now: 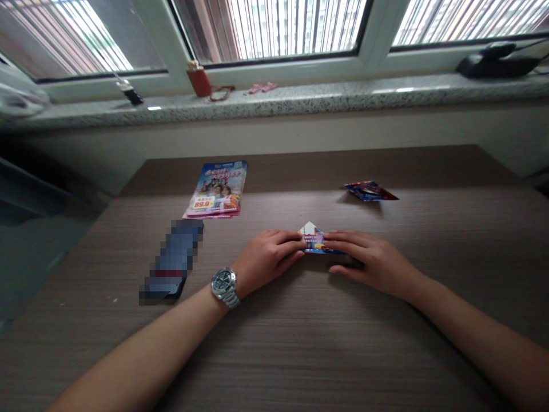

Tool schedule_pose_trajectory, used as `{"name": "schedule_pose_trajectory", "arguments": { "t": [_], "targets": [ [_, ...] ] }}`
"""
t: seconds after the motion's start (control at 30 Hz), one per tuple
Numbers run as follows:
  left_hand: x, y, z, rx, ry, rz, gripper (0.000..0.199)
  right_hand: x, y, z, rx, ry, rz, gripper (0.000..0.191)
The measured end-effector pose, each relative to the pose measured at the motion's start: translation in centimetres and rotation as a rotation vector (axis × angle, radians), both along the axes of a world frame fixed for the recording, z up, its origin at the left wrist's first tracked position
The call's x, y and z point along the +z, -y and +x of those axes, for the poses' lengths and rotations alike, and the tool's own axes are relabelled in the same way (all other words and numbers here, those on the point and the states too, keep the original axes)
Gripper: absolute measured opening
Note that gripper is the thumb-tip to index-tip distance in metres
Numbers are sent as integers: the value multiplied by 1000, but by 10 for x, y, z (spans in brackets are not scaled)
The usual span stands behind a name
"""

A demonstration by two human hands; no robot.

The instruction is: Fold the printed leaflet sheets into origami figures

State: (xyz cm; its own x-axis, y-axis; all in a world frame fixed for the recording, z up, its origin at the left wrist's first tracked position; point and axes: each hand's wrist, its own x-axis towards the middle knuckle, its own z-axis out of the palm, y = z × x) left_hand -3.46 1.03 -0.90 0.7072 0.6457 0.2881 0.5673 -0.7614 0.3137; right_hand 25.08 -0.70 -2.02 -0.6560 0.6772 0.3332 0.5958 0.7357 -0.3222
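Note:
A small folded colourful paper [314, 238] lies on the table, its white pointed tip facing away from me. My left hand [274, 252], with a silver watch on the wrist, presses the paper's left side with its fingers together. On the right side, the fingers of my right hand [371, 258] lie over the paper, and the thumb rests apart, nearer to me. The paper's two ends are hidden under my fingers. Beyond my right hand sits another folded paper piece [369, 191], dark blue and red.
A stack of printed flyers [221, 189] lies at the back left of the brown table [283, 343]. Nearer, on the left, is a blurred phone [174, 260]. The stone windowsill [300, 103] holds a red lighter-like object [198, 79] and a black device [497, 64].

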Motion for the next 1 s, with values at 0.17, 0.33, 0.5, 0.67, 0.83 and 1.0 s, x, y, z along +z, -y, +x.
{"name": "schedule_pose_trajectory", "arguments": {
  "t": [0.17,0.33,0.5,0.67,0.83,1.0],
  "targets": [
    [3,1,0,9,36,19,26,0,1,-2,-13,-86,-3,29],
    [5,2,-2,-27,63,67,30,8,3,-4,-93,-202,-65,24],
    [12,5,-1,-11,210,55,20,22,9,-5,-126,-311,-110,24],
    [23,12,3,76,402,-109,19,30,15,-7,-237,-415,-193,16],
    [17,10,6,126,447,-274,15,21,14,-8,-304,-443,-340,18],
    [7,4,4,113,348,-354,12,6,7,-6,-299,-381,-383,19]
  ]
}}
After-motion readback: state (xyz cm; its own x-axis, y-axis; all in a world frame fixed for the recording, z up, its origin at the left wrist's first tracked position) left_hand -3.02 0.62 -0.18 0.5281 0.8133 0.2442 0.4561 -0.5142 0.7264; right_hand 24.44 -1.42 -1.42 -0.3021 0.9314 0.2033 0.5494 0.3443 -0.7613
